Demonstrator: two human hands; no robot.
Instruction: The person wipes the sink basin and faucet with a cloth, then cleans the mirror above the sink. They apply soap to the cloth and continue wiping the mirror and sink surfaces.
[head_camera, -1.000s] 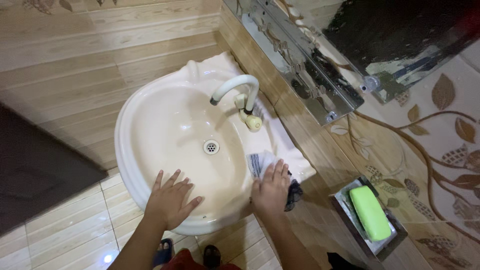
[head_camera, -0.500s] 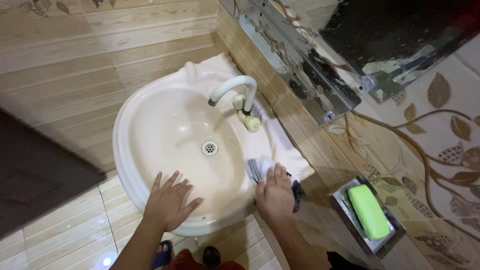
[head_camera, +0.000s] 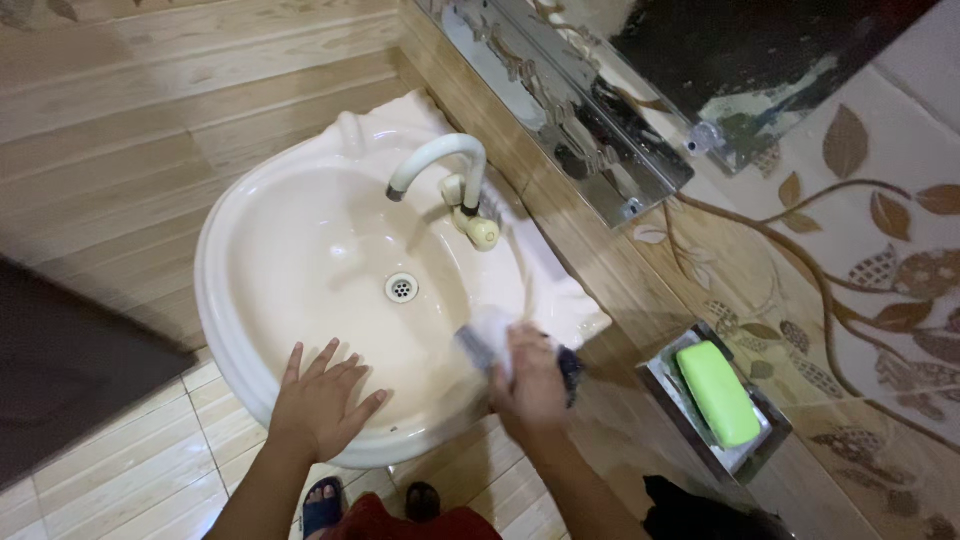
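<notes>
A cream wash basin (head_camera: 230, 240) hangs on the tiled wall, with a curved white tap (head_camera: 437, 165) and a metal drain (head_camera: 401, 288). My left hand (head_camera: 318, 400) lies flat on the basin's near rim, fingers spread. My right hand (head_camera: 530, 385) presses a white and dark cloth (head_camera: 482, 338) against the basin's right rim; the hand is blurred by motion. Most of the cloth is hidden under that hand.
A green soap bar (head_camera: 717, 392) rests in a metal wall dish (head_camera: 660, 375) at the right. A shiny metal shelf (head_camera: 590, 140) and a mirror run along the wall above the tap. Light floor tiles, a dark mat (head_camera: 50, 370) and my sandalled feet lie below.
My right hand with the cloth has slid along the right rim toward the bowl. My left hand stays in place. The view has shifted, so everything sits further left.
</notes>
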